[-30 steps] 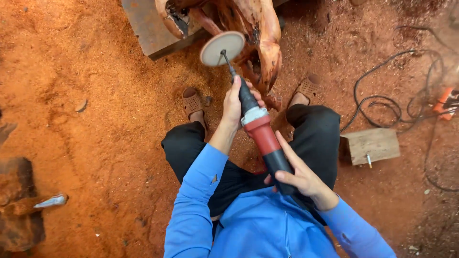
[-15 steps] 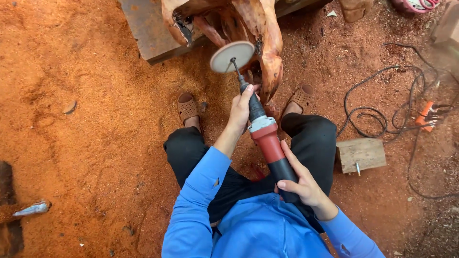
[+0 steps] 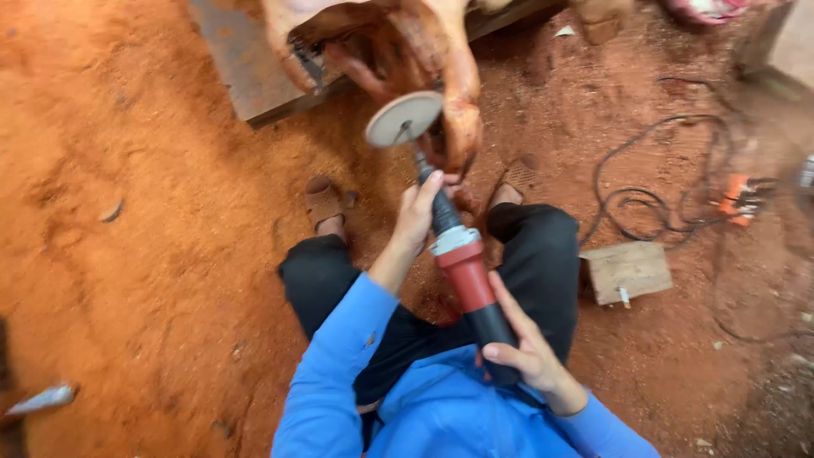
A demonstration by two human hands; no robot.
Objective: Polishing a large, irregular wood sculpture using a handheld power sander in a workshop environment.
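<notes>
Person sat low on red sawdust-covered ground [image 3: 153, 254], legs apart, blue sleeves, black trousers. Both hands were on a straight grinder [image 3: 466, 284] w/ red body and black rear grip, held roughly centre of view, pointing away from the person.

Left hand [image 3: 417, 216] was fwd on the black neck of the tool, fingers wrapped round it, thumb up along the shaft. Right hand [image 3: 524, 343] was at the near end, fingers closed round the black grip, just above the blue shirt.

Round sanding disc [image 3: 404, 118] on the tool's long spindle sat at the far end, tilted, face toward the camera. Disc was right beside the reddish carved wood piece [image 3: 441, 76], at its lower lobe; contact or small gap, couldn't tell.

Wood piece rested on a grey slab [image 3: 242, 68] at far centre-left.

Sandalled feet flanked the tool: one left [image 3: 325, 202], one right [image 3: 515, 180].

Right side: small wooden block [image 3: 627, 271] near the right knee, black cable [image 3: 653, 199] coiled beyond it, orange plug/connector [image 3: 736, 197] further right. Near left edge: metal tool tip [image 3: 42, 399], partly cut off, type unclear.
</notes>
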